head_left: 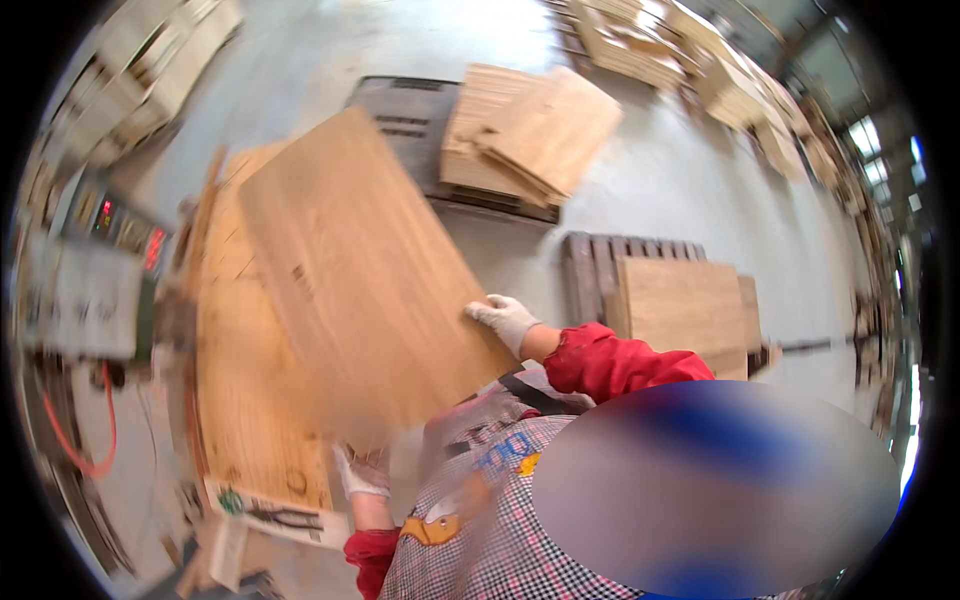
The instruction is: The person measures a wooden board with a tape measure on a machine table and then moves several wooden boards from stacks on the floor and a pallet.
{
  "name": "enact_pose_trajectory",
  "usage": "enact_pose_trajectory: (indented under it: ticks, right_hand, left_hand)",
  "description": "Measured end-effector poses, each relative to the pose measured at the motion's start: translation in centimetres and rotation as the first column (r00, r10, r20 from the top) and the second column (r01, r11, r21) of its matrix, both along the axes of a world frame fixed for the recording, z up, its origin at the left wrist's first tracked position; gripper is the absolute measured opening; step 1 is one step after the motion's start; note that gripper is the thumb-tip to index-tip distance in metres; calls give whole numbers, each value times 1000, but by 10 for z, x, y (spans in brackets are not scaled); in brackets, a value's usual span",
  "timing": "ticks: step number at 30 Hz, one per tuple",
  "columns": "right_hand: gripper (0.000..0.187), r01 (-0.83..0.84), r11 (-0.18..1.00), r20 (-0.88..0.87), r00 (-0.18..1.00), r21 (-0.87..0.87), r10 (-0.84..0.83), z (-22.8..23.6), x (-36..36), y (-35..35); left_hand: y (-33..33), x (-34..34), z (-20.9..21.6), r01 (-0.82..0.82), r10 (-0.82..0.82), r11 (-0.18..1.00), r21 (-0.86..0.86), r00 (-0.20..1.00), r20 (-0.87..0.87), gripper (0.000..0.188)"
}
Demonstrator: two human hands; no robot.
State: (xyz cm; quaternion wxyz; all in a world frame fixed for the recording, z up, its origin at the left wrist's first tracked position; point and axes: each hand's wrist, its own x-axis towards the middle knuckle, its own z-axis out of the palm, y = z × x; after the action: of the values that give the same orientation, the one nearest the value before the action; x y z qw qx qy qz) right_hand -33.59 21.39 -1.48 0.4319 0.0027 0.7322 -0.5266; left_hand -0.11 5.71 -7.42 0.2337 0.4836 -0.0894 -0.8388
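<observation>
A large wood-grain board (365,255) slants over the workbench, its near corner blurred. My right hand (508,322), in a white glove and red sleeve, is closed on the board's right edge. At the near end of the board, my gloved left hand (362,472) holds its lower edge; the fingers are partly hidden and smeared. Beneath the board lies the pale wooden bench top (245,375). A pair of dark-handled pliers (285,518) rests at the bench's near end, close to my left hand.
A dark pallet (405,115) beyond the bench carries stacked boards (545,130). To my right, more boards (685,300) sit on a brown slatted pallet (590,265). A machine with a red digital display (130,235) stands left, with a red hose (105,440) below. Panel stacks (735,90) line the far right.
</observation>
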Motion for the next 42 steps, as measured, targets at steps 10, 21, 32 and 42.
enact_pose_trajectory:
  ticks: [10,21,32,42]
  right_hand:
    - [42,390,916,-264,896,88,-357,-35,19,191]
    - [45,933,304,-249,347,195,-904,-111,122,405]
    - [44,972,-56,-283,10,226,-959,-141,135,457]
    - [42,995,30,-152,44,92,-987,-118,94,445]
  left_hand:
    - [63,-118,19,668,-541,683,-294,734,412,57]
    - [222,-321,-39,893,-774,-207,-401,102,625,46]
    - [342,-402,-10,847,-680,-488,-212,-217,700,37]
    - [309,-395,5,896,-715,-362,-258,-89,694,37]
